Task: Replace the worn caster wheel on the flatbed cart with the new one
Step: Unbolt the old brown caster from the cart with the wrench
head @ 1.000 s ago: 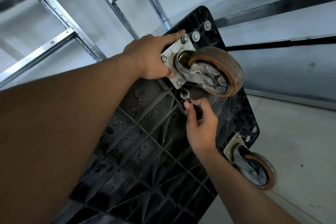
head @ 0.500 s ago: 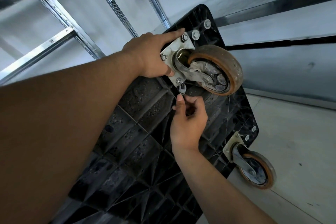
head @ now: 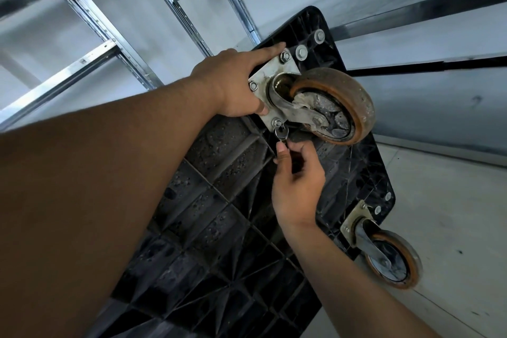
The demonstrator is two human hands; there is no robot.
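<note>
The black flatbed cart [head: 214,200] stands tipped up, its ribbed underside facing me. A worn caster wheel [head: 337,107] with an orange-brown tread hangs from a metal mounting plate [head: 274,77] bolted near the top corner. My left hand [head: 236,85] presses on the plate, index finger stretched toward the upper bolt, thumb on the plate's lower part. My right hand [head: 296,181] pinches a small wrench [head: 281,133] whose head sits on the plate's lower bolt [head: 277,122].
A second caster [head: 389,258] is mounted at the cart's lower right corner. Metal shelving uprights [head: 90,16] and a grey wall stand behind the cart. A pale floor [head: 452,214] lies to the right.
My right hand has moved up and left, bringing the wrench head from just below the plate onto the lower bolt. My left hand has stayed on the plate.
</note>
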